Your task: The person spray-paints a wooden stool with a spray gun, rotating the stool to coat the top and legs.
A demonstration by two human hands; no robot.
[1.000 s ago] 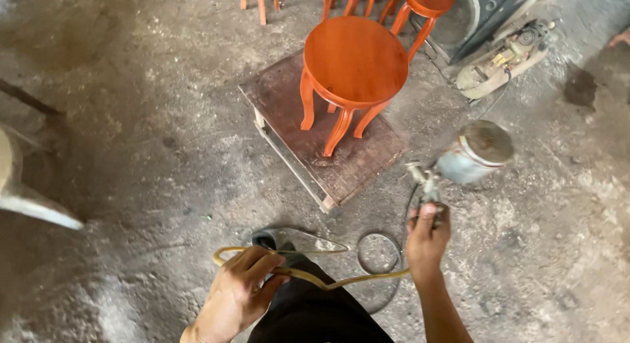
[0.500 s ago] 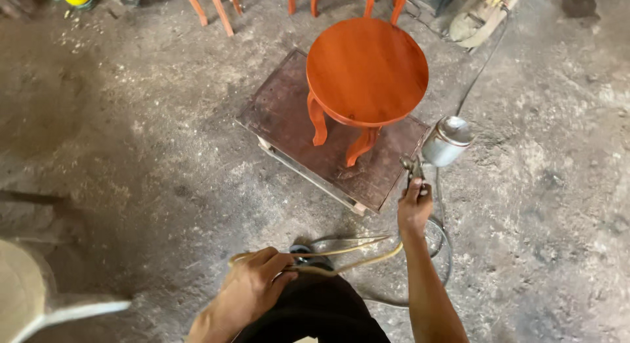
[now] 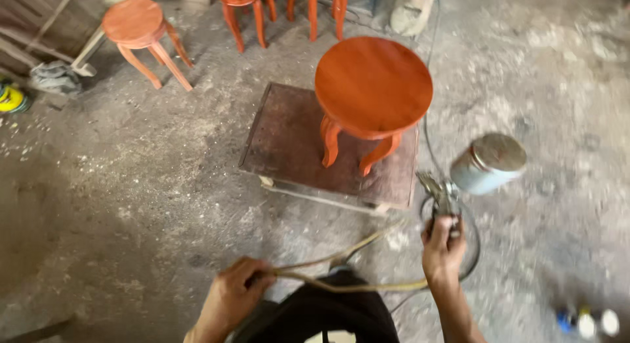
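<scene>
The right hand (image 3: 443, 248) has its fingers clamped on the grip of a spray gun (image 3: 476, 172), whose metal cup tilts up and to the right, nozzle toward the round orange stool (image 3: 373, 87) on a brown board (image 3: 292, 143). The left hand (image 3: 231, 297) has its fingers closed around one tan hose (image 3: 348, 284) running across to the gun. Four stools are in view.

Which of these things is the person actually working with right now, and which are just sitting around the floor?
In use:
- spray gun with metal cup, in the right hand
- hose, gripped by the left hand
- round orange stool, standing on the brown board

Lying about:
- paler stool at the back left
- more stools along the top
- grey rag
- yellow can
</scene>
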